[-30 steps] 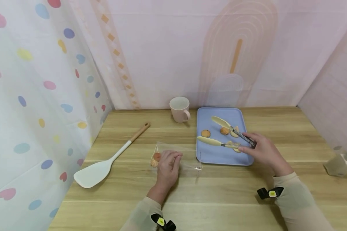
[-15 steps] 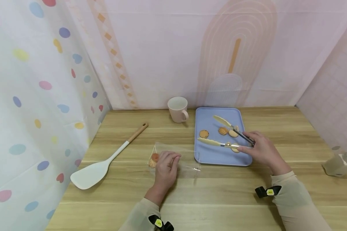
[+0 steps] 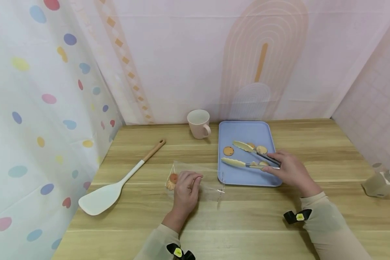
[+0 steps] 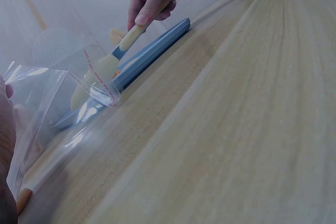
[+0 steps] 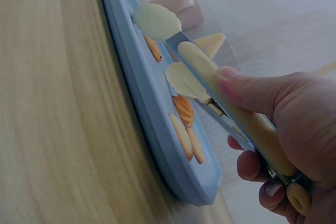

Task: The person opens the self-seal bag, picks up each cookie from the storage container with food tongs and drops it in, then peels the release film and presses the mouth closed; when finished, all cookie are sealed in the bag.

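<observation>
In the head view my left hand [image 3: 186, 191] pinches a clear plastic bag [image 3: 209, 185] lying on the table. An orange-brown cookie [image 3: 173, 178] and a paler one [image 3: 170, 185] are inside the bag's left end. My right hand [image 3: 292, 172] grips a pair of tongs [image 3: 234, 162] with cream tips, spread apart above a blue tray [image 3: 243, 129]. On the tray, a round cookie [image 3: 228, 151] lies near the left side, and a pale cookie [image 3: 261, 149] lies farther right. The right wrist view shows a swirled cookie [image 5: 183, 110] below the tongs, which hold nothing.
A pink mug [image 3: 198, 124] stands at the back, left of the tray. To the left lies a white spatula [image 3: 104, 196] with a wooden handle. A clear jar [image 3: 381, 184] stands at the right edge. Curtains border the table's back and sides.
The tongs have shifted slightly toward me, and the gap between their tips has narrowed. My left hand stays on the bag. The head view has moved a little.
</observation>
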`<move>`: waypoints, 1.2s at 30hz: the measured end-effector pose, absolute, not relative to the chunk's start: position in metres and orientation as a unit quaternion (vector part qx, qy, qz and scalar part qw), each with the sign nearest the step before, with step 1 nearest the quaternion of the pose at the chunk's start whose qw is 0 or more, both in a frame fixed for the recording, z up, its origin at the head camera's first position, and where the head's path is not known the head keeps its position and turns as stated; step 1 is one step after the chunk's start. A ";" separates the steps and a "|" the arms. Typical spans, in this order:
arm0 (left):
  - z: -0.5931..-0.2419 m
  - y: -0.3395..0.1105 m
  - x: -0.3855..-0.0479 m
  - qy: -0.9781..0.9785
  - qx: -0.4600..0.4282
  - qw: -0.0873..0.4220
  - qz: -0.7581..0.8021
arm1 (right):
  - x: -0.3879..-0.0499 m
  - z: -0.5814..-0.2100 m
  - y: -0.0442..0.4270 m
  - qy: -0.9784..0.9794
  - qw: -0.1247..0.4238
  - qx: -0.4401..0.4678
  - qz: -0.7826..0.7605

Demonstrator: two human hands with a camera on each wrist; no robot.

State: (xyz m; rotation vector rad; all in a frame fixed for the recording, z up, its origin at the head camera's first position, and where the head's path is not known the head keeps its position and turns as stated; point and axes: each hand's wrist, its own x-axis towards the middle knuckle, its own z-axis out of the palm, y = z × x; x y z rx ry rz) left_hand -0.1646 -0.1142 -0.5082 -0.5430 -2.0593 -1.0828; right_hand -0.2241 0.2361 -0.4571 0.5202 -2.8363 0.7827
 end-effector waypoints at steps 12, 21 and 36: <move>-0.510 -0.114 -0.165 -0.793 -0.218 0.381 -0.421 | -0.220 -0.456 0.224 -0.949 0.093 0.186 0.235; -0.511 -0.115 -0.164 -0.800 -0.209 0.367 -0.426 | -0.216 -0.451 0.222 -0.955 0.077 0.166 0.232; -0.510 -0.113 -0.166 -0.792 -0.219 0.376 -0.428 | -0.214 -0.439 0.236 -0.959 0.089 0.151 0.221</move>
